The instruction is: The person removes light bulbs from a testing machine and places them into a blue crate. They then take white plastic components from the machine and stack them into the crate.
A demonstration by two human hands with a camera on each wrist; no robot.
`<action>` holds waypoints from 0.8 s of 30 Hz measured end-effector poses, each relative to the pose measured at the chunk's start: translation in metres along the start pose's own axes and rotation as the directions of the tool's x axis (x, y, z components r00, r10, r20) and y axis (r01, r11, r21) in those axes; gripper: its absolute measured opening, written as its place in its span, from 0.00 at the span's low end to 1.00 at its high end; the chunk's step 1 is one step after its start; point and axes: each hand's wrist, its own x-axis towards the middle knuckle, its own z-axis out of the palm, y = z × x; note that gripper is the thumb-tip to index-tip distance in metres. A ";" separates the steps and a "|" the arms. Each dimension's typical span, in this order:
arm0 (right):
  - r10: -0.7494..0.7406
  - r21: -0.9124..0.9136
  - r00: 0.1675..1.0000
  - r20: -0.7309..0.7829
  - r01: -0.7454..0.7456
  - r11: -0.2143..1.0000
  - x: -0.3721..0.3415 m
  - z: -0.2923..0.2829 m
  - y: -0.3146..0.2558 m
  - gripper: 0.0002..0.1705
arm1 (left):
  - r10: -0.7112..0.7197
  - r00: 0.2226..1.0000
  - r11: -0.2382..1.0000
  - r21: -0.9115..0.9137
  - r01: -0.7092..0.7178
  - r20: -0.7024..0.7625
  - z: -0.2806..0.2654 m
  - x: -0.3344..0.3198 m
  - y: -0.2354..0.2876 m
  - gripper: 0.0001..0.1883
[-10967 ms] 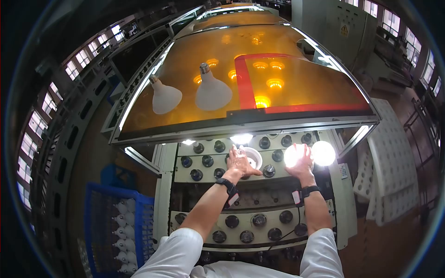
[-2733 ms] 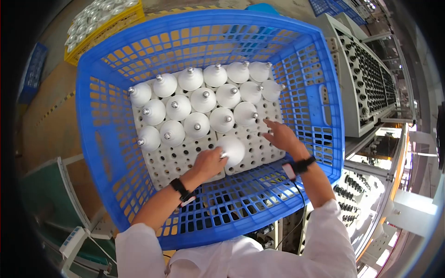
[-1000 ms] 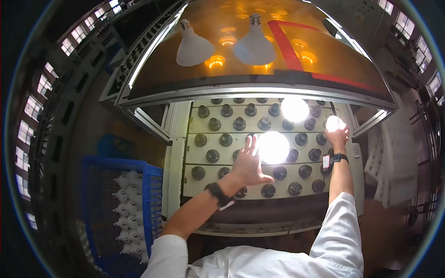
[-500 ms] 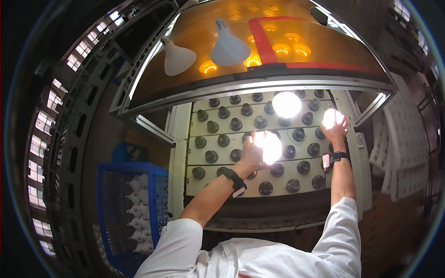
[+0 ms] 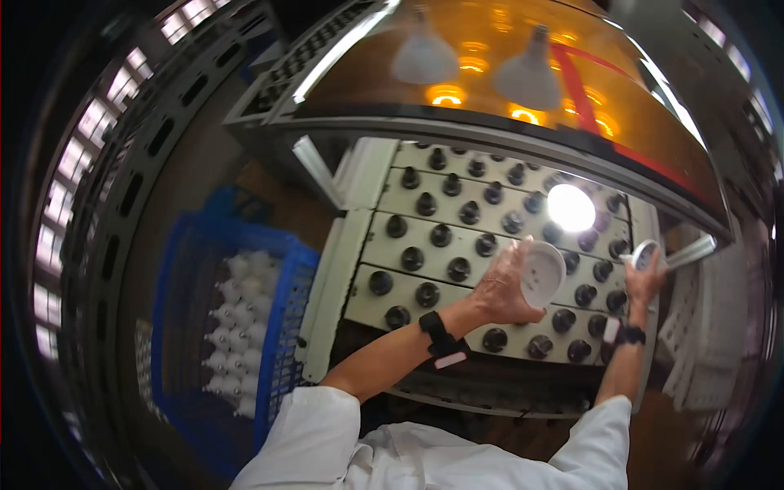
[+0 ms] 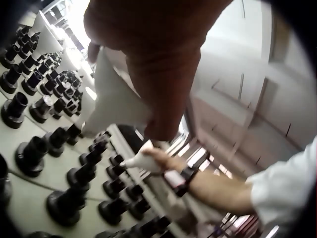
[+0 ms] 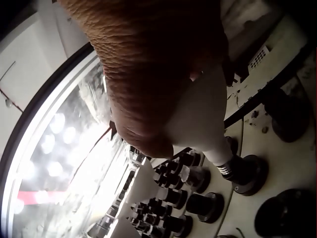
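My left hand (image 5: 504, 287) holds a white reflector bulb (image 5: 543, 275) by its wide rim, thumb and fingers spread round it. That bulb is unlit and sits over the rows of black sockets (image 5: 459, 269). At the right side of the panel, my right hand (image 5: 645, 282) grips a second unlit reflector bulb (image 5: 647, 256). In the right wrist view the bulb (image 7: 203, 114) leans down, its metal screw threads showing at the mouth of a black socket (image 7: 250, 174). A third bulb (image 5: 571, 207) glows brightly in the panel between and beyond the hands.
A blue crate (image 5: 282, 245) with rows of white bulbs (image 5: 241, 335) stands at the left. An amber cover (image 5: 490, 57) in a metal frame overhangs the panel's far part, with two bulbs on top. White perforated sheets (image 5: 694, 351) stand at the right.
The bulbs in both hands glowed half a second ago and are dark now. One second ago the left hand was open beside its bulb; now it grips it. The head view has turned.
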 end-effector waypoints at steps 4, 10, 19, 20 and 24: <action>-0.269 0.890 0.947 0.177 -0.038 0.455 -0.018 -0.017 -0.030 0.41 | -0.133 0.977 0.895 -0.403 0.191 0.167 -0.084 -0.072 -0.013 0.55; -0.429 0.831 0.725 0.538 -0.541 0.129 -0.105 -0.040 -0.163 0.33 | -0.324 0.936 0.716 -0.683 0.147 -0.139 -0.241 -0.268 -0.052 0.49; -0.980 0.901 -0.061 0.187 -0.387 0.196 -0.265 -0.206 -0.514 0.45 | -0.848 0.508 0.228 -0.970 0.087 -0.154 -0.278 -0.576 -0.215 0.33; -0.973 0.904 -0.183 0.141 -0.377 0.202 -0.287 -0.215 -0.548 0.45 | -0.886 0.454 0.161 -0.981 0.106 -0.096 -0.263 -0.595 -0.238 0.33; -0.777 0.944 -0.538 0.327 0.158 0.288 -0.393 -0.196 -0.658 0.43 | -0.902 0.387 -0.029 -0.922 0.385 0.190 -0.217 -0.638 -0.312 0.33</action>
